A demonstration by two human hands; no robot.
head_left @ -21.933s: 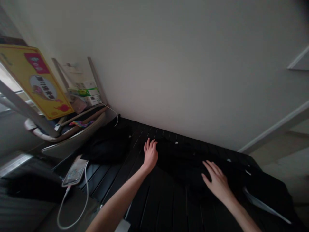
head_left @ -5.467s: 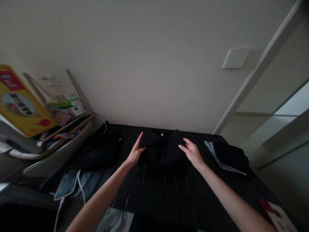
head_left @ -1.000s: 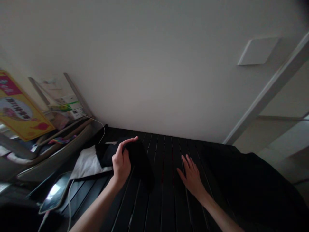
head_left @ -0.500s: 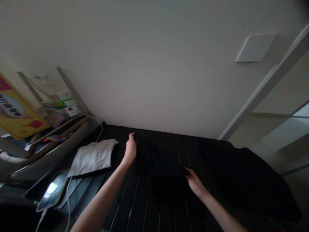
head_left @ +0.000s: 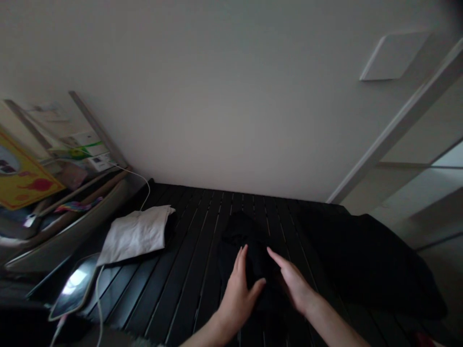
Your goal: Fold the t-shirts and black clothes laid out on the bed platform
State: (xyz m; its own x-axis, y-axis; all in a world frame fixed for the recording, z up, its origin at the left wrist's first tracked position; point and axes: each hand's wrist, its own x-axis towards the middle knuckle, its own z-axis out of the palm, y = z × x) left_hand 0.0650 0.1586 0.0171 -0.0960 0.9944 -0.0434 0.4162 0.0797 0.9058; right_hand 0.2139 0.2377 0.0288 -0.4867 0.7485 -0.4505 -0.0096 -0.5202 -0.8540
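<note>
A piece of black cloth (head_left: 238,236) lies bunched on the black slatted table (head_left: 191,231), in the middle of the head view. My left hand (head_left: 239,289) rests over its near left part, thumb spread away from the stretched fingers. On the right side of the same cloth, my right hand (head_left: 291,279) has its fingers extended and pointing inward. Neither hand grips the cloth. Dark shade hides its folds and its near edge.
Further right lies a larger black cloth (head_left: 372,265). On the left are a folded light-grey cloth (head_left: 135,233), a phone (head_left: 74,289) with a white cable, and a grey bin (head_left: 72,236) holding mixed items. A white wall (head_left: 231,106) rises behind the table.
Both hands held the black cloth raised and spread; now it lies bunched on the table, let go. My left hand has moved right and nearer; the hands are closer together.
</note>
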